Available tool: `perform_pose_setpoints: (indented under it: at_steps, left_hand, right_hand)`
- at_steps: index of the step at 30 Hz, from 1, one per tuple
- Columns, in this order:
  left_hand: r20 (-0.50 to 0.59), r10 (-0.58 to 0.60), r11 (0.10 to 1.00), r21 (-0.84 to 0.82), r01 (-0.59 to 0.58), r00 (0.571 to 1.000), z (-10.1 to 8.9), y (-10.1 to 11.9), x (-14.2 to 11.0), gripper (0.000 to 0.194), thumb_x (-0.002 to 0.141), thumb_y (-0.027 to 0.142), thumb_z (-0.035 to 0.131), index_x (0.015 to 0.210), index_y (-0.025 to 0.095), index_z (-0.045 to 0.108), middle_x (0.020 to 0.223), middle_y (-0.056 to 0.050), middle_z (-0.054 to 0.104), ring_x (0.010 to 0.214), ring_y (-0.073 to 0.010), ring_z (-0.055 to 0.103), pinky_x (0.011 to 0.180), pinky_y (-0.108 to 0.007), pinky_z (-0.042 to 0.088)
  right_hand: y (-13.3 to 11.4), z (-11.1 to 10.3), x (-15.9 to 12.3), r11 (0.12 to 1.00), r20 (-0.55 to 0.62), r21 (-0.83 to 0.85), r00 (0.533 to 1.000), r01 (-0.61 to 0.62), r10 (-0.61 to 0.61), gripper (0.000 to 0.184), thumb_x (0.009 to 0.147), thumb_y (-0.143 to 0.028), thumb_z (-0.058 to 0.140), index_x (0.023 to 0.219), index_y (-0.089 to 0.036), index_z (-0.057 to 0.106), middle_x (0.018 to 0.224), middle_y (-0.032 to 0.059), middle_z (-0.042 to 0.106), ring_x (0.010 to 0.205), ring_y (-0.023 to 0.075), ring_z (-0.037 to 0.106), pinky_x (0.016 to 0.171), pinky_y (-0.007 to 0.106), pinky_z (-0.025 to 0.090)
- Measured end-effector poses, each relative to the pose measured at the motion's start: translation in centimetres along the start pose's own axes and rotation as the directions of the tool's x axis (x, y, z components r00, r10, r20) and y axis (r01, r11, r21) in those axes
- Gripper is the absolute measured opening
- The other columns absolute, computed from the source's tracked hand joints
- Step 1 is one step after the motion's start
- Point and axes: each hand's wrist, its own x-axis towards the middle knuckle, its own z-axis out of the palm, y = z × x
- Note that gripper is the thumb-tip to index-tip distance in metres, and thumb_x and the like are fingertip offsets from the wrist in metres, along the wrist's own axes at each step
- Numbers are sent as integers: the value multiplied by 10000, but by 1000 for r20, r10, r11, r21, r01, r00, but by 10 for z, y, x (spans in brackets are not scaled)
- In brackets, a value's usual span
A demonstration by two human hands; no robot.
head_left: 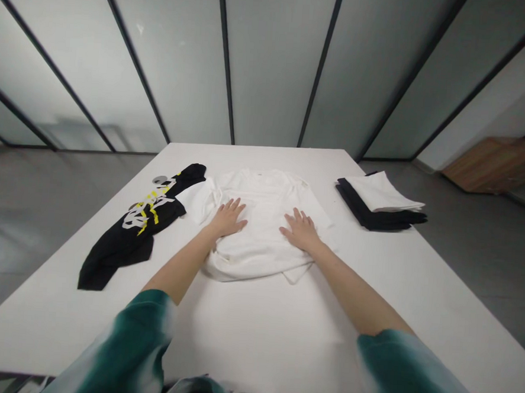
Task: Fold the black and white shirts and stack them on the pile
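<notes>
A white T-shirt (pixel 263 220) lies spread on the white table in front of me, its collar at the far side and its near hem rumpled. My left hand (pixel 229 218) rests flat on the left part of the shirt, fingers spread. On the right part, my right hand (pixel 301 230) also lies palm down with fingers apart. The shirt's left sleeve (pixel 196 199) sticks out toward a black garment with white and yellow print (pixel 131 227), which lies loosely bunched along the left side. Neither hand grips any cloth.
At the table's right edge sits a stack of folded clothes, a white one (pixel 381 191) on top of black ones (pixel 368 218). The white table (pixel 263 333) extends on all sides. Frosted glass panels (pixel 274 67) stand behind it, and a wooden cabinet (pixel 495 166) is at the far right.
</notes>
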Motion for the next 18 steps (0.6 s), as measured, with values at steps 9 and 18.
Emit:
perform_pose_setpoints:
  at_steps: [9,18]
  left_hand:
    - [85,-156,988,18,155,984,-17,-4,-24,515,963,521,390,1264,168,614,1115,-162,713,1093,-319,645,992,-447,420]
    - [-133,-224,975,-37,221,966,2,-7,5,541,934,446,463,1374,137,527,1438,-194,516,1339,-347,449,1099,-472,332]
  right_hand:
    - [37,-17,-35,962,20,256,994,100,-109,471,973,-449,435,1371,-242,576,1355,104,636,1233,264,582,1058,397,416]
    - [92,-19,34,922,-26,98,926,-374,378,400,844,-430,586,1083,-142,726,1161,197,683,1071,304,643,885,375,491]
